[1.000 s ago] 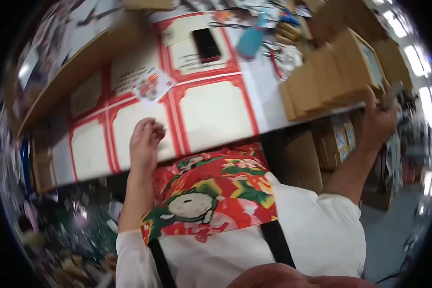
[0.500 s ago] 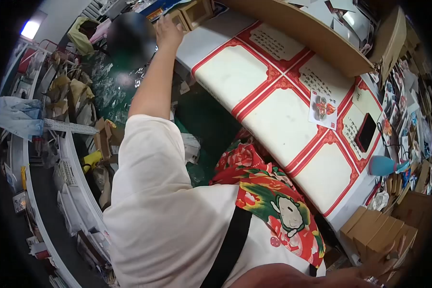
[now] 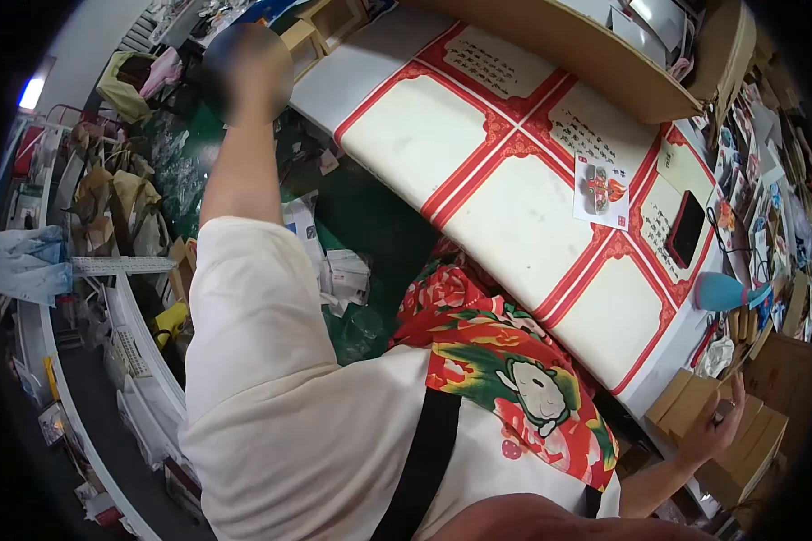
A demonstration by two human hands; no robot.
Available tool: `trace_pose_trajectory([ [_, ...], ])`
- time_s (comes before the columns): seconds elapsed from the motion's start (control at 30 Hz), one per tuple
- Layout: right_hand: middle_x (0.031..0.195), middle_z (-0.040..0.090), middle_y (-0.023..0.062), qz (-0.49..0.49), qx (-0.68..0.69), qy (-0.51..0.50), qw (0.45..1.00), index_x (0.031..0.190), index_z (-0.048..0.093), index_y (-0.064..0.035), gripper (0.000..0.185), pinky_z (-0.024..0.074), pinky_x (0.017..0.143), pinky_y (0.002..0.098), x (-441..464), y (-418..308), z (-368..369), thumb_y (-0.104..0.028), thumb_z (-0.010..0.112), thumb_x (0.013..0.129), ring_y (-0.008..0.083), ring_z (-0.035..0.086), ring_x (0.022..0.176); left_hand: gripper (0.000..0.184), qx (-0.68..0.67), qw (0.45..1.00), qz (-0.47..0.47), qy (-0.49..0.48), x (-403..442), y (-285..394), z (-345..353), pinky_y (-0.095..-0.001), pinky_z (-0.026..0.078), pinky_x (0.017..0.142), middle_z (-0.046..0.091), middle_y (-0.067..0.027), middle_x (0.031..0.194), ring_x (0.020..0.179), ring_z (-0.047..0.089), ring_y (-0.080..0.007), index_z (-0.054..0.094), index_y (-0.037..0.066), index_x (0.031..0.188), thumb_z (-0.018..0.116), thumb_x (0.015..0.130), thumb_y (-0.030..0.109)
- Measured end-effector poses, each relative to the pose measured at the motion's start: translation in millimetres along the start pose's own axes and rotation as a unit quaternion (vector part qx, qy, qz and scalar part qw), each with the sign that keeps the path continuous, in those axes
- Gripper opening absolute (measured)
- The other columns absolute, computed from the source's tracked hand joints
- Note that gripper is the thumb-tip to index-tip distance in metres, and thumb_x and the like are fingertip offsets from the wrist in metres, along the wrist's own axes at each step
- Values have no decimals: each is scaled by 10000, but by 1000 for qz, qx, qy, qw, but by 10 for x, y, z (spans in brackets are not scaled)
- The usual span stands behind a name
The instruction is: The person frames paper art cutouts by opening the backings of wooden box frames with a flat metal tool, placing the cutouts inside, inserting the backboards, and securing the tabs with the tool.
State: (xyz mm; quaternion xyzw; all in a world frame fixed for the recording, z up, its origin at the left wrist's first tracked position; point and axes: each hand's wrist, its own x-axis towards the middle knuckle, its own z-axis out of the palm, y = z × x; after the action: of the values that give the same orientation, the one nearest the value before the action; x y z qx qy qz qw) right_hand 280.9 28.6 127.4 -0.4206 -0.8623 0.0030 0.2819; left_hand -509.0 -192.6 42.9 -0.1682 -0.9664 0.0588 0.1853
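My left hand [image 3: 257, 72] reaches out at the upper left, beside small wooden-looking frames [image 3: 305, 45]; a blur covers it and hides its fingers. At the lower right my right hand [image 3: 715, 431] is beside a row of brown cardboard boxes [image 3: 753, 442], with a small dark thing between its fingers that I cannot make out. Between the hands lies a cream and red panelled sheet [image 3: 523, 225] with handwriting-like text. On it rest a white card [image 3: 602, 191] with a red and grey picture and a dark phone [image 3: 687, 229] with a red edge.
A long cardboard wall [image 3: 559, 54] runs along the table's far side. A blue bottle [image 3: 722, 292] stands near the right edge, with cables and papers beyond. Racks [image 3: 144, 334] with bags are at the left, and plastic wrapping [image 3: 343, 275] lies on the green floor.
The view has swung left since the first frame. My left hand has moved from above the sheet to the table's far left end. My right hand remains by the cardboard boxes.
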Motion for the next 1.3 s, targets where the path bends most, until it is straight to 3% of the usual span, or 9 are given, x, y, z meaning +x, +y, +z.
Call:
trace_pose_trajectory([
  [0.13, 1215, 643, 174, -61, 8, 11, 998, 1170, 593, 82, 257, 484, 873, 337, -24, 94, 140, -44, 579, 946, 248, 633, 1052, 400, -131, 960, 195, 154, -407, 91, -201, -436, 472, 933, 610, -131, 1111, 1096, 573, -314, 613, 84, 1123, 747, 758, 178],
  [0.2, 1161, 671, 147, 22, 45, -23, 998, 1161, 612, 54, 264, 436, 608, 242, -94, 79, 232, -53, 616, 921, 135, 576, 751, 406, -205, 914, 278, 212, -875, 343, -524, -436, 466, 923, 612, -131, 1082, 1063, 575, -320, 603, 63, 1087, 751, 710, 95],
  [0.23, 1145, 671, 141, 51, 56, -45, 996, 1145, 621, 48, 262, 454, 643, 244, -100, 72, 306, -60, 636, 906, 141, 587, 763, 415, -243, 897, 293, 224, -1138, 521, -647, -437, 464, 919, 612, -130, 1071, 1048, 576, -327, 599, 59, 1072, 751, 686, 69],
  [0.37, 831, 651, 96, 62, 118, -103, 986, 993, 633, -10, 151, 470, 677, 269, 38, -100, 641, -57, 690, 861, 130, 585, 736, 531, -397, 811, 406, 139, -2137, 1277, -872, -429, 475, 879, 611, -154, 1055, 999, 582, -363, 598, 37, 1090, 795, 597, 29],
  [0.5, 610, 498, 56, 133, 140, -113, 975, 875, 598, -11, 225, 385, 520, 310, -43, -133, 891, -193, 728, 855, 127, 419, 552, 571, -536, 660, 520, 80, -2987, 2084, -922, -445, 478, 871, 595, -132, 1039, 984, 584, -346, 596, 63, 1097, 781, 560, 6],
  [0.83, 689, 586, 154, 198, 209, -251, 924, 916, 581, -5, 289, 444, 582, 377, -355, -130, 1050, -276, 679, 901, 266, 566, 616, 599, -534, 525, 661, -42, -3893, 2484, -899, -461, 477, 895, 553, -99, 1033, 1047, 562, -337, 572, 84, 1135, 801, 582, 66],
  [1.0, 813, 636, 186, 189, 199, -318, 907, 995, 591, -4, 227, 476, 676, 420, -137, -282, 1136, -226, 582, 944, 382, 625, 758, 445, -532, 504, 675, -88, -3995, 2437, -779, -426, 473, 872, 576, -121, 1119, 1042, 572, -335, 596, 71, 1112, 797, 721, 142],
  [1.13, 818, 613, 105, 90, 217, -302, 924, 1061, 621, 10, 221, 450, 668, 328, -37, -258, 1367, -170, 618, 932, 213, 566, 723, 384, -588, 655, 470, -58, -4001, 2521, -991, -403, 481, 883, 603, -155, 1109, 992, 600, -331, 594, 13, 1145, 726, 804, 131],
  [1.3, 782, 598, 56, 100, 231, -251, 935, 1054, 626, 1, 211, 437, 637, 305, 122, -199, 1430, -171, 631, 931, 155, 534, 699, 310, -506, 692, 426, -290, -3818, 2714, -1075, -368, 501, 844, 626, -186, 1026, 928, 632, -317, 603, -24, 1173, 624, 898, 118],
])
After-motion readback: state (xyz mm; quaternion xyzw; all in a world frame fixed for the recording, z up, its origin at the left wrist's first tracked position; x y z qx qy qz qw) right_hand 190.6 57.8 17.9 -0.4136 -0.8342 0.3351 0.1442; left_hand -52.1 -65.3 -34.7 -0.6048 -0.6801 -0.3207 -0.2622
